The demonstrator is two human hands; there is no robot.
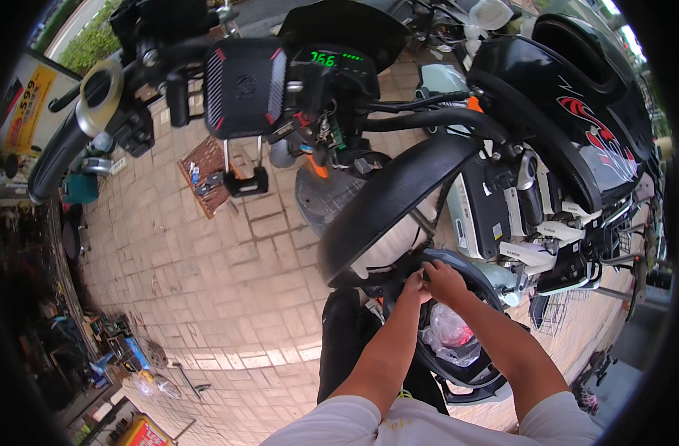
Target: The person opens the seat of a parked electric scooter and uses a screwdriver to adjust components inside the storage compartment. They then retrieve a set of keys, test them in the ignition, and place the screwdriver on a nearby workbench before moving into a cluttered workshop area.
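My two hands meet at the front of a scooter's under-seat compartment, just below the hinge side of its raised black seat. My left hand has its fingers drawn together next to the right one. Bent over the compartment's inner edge, my right hand has curled fingers. Whatever lies between the fingertips is too small or hidden to tell. Below my wrists, a crumpled clear plastic bag with something red and white inside lies in the compartment.
Ahead are the scooter's lit dashboard, a black phone holder and the left handlebar grip. A black helmet-like shell with red graphics is at the right, above parked scooters. Tools and parts lie on the paving at left.
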